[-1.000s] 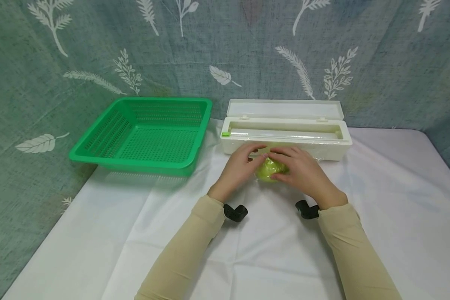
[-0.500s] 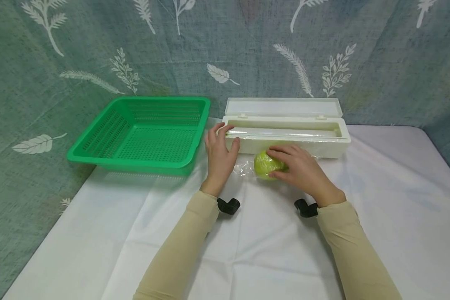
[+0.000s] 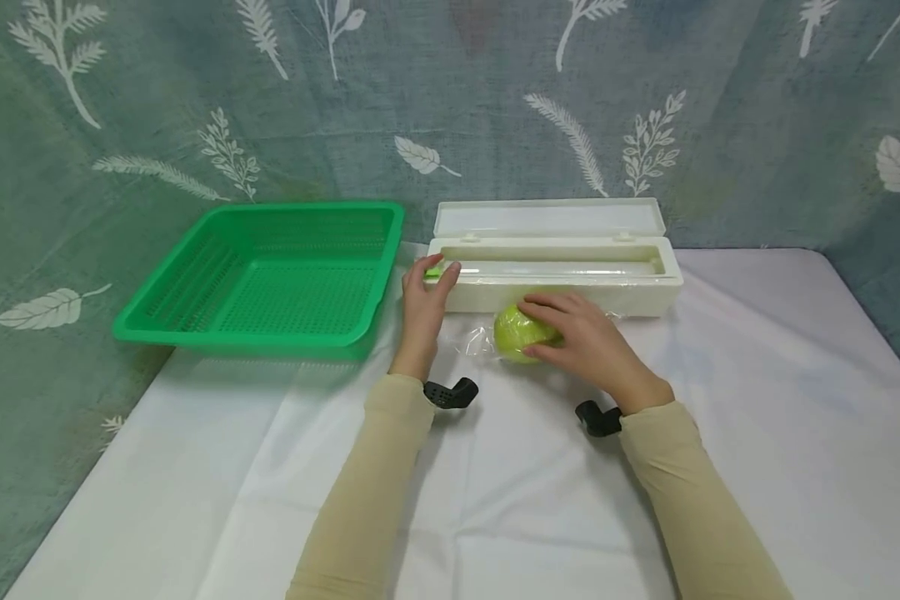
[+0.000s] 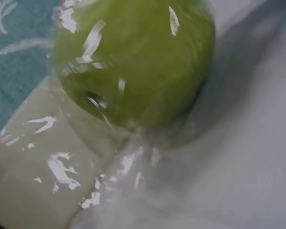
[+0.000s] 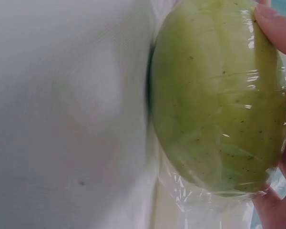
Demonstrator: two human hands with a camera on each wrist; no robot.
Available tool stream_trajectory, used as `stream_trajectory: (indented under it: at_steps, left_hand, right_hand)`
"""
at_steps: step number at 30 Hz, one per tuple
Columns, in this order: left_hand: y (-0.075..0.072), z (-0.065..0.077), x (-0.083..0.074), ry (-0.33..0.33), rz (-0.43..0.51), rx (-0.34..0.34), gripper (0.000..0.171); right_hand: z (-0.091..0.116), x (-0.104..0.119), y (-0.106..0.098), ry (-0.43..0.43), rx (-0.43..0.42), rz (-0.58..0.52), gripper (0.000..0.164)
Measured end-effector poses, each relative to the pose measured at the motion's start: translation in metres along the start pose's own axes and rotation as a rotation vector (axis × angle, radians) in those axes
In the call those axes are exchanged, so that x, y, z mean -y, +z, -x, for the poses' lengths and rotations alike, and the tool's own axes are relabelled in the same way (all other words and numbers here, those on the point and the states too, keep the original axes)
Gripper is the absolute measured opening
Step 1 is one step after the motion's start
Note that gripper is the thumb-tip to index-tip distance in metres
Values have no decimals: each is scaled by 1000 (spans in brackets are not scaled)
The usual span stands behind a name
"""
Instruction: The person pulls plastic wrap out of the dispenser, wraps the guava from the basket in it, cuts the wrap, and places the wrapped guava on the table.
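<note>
A round green fruit [image 3: 516,333], speckled in the right wrist view and covered by clear plastic film [image 3: 478,340], rests on the white cloth before a cling film dispenser [image 3: 555,296]. From its right side my right hand [image 3: 588,346] grips it, thumb low and fingers over the top. My left hand [image 3: 422,317] is at the dispenser's left end, thumb and forefinger spread either side of a small green slider [image 3: 432,272]; whether they touch it I cannot tell. The left wrist view shows the fruit [image 4: 136,62] under shiny film, without the left fingers.
At the left stands a green perforated basket [image 3: 247,342]. The dispenser's lid [image 3: 547,218] is raised at the back, with a film roll [image 3: 547,268] inside. A patterned curtain [image 3: 480,108] hangs behind the table.
My left hand has left the fruit and moved left to the dispenser's left end, its thumb and forefinger drawing nearer the slider. My right hand keeps its hold. The head view has shifted slightly.
</note>
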State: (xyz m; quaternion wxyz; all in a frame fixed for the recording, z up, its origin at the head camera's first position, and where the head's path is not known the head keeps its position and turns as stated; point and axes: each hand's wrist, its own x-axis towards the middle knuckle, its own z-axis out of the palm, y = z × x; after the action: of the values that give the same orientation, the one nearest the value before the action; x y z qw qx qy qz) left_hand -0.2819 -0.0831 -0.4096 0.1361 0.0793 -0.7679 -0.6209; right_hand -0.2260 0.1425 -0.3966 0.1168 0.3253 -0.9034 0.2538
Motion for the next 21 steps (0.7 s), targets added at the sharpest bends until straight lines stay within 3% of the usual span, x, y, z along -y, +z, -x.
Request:
stream_trajectory:
  at_steps: [2, 7, 21]
  left_hand:
    - [0, 0, 3, -29, 17, -10, 51]
    - [1, 1, 6, -25, 5, -2, 53]
    - [5, 0, 16, 77, -57, -26, 40]
  right_hand:
    - [-2, 1, 1, 0, 1, 2, 61]
    - [-4, 0, 3, 1, -5, -11, 61]
    - [-5, -1, 7, -16, -42, -35, 59]
